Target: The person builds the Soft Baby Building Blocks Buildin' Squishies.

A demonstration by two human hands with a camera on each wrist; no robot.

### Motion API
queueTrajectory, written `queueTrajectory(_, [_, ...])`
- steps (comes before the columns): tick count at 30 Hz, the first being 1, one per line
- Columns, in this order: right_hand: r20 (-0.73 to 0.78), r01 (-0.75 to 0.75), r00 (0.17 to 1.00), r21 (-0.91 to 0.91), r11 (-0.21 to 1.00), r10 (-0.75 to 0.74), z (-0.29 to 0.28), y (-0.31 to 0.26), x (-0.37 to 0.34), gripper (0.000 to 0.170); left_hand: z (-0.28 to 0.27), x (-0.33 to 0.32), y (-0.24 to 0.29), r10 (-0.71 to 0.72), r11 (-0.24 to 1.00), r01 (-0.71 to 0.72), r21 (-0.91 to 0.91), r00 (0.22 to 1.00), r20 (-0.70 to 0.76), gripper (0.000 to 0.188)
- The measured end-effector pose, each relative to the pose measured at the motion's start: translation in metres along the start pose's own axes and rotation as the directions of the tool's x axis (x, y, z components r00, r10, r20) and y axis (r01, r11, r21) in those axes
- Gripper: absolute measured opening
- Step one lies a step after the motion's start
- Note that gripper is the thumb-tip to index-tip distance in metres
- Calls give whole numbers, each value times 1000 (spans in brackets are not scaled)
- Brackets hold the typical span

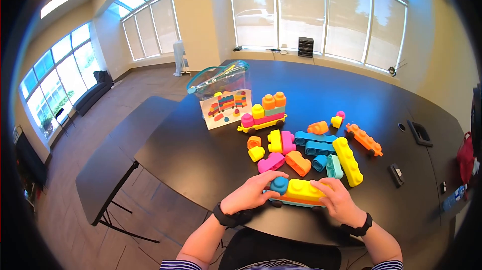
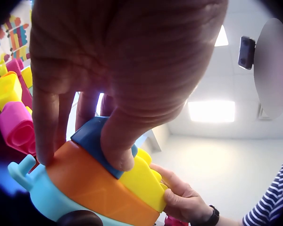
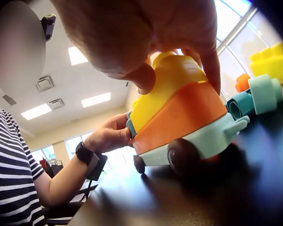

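Observation:
At the table's near edge stands a toy train wagon with a light-blue wheeled base (image 3: 211, 135). A long orange block (image 3: 179, 113) sits on the base, topped by a yellow block (image 1: 301, 188) and a small dark-blue block (image 1: 279, 185) side by side. My left hand (image 1: 248, 193) pinches the dark-blue block at the wagon's left end, thumb on its near face in the left wrist view. The right hand (image 1: 341, 202) grips the yellow block at the other end, thumb on the near side and fingers on the far side. The wheels rest on the table in the right wrist view.
Loose blocks, including a long yellow one (image 1: 348, 162) and an orange one (image 1: 298, 163), lie just beyond the wagon. A built yellow wagon (image 1: 262, 123) stands behind them, beside a clear bag (image 1: 221, 89). An orange wheeled base (image 1: 365, 140) lies to the right.

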State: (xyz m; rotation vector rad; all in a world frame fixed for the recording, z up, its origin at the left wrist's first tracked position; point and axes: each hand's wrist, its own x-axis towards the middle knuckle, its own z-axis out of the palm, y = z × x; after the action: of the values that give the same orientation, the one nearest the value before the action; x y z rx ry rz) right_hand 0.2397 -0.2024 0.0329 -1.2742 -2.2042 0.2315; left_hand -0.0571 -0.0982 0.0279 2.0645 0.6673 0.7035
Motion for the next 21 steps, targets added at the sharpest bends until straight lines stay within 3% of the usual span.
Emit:
queueTrajectory(4, [11,-38,999,-90,995,40,5,-6,-2,63,3,2,2,-34,999,34,-19,999,-38,56])
queueTrajectory(13, [36,-23,999,-20,1000,24,-3,-1,-2,58,-16,4,-11,-37,995,32,-89,998,-47,50])
queueTrajectory(14, [42,-31,999,-4,1000,31,-6,0,-2,58,-20,8,-23,9,998,4,67,982,-191,43])
queueTrajectory(15, [49,-38,998,13,999,37,-9,0,-2,57,-23,14,-33,-96,992,116,54,953,-289,36])
queueTrajectory(17, [67,-53,997,52,997,50,-11,2,-3,56,-26,24,-26,-160,927,263,266,921,-354,36])
queueTrajectory(20, [97,-75,993,101,992,65,-16,6,-4,56,-12,37,-52,-126,748,308,588,936,-330,39])
queueTrajectory(21, [106,-84,992,112,990,72,-17,6,-4,55,-10,39,-54,-126,738,310,600,936,-328,40])
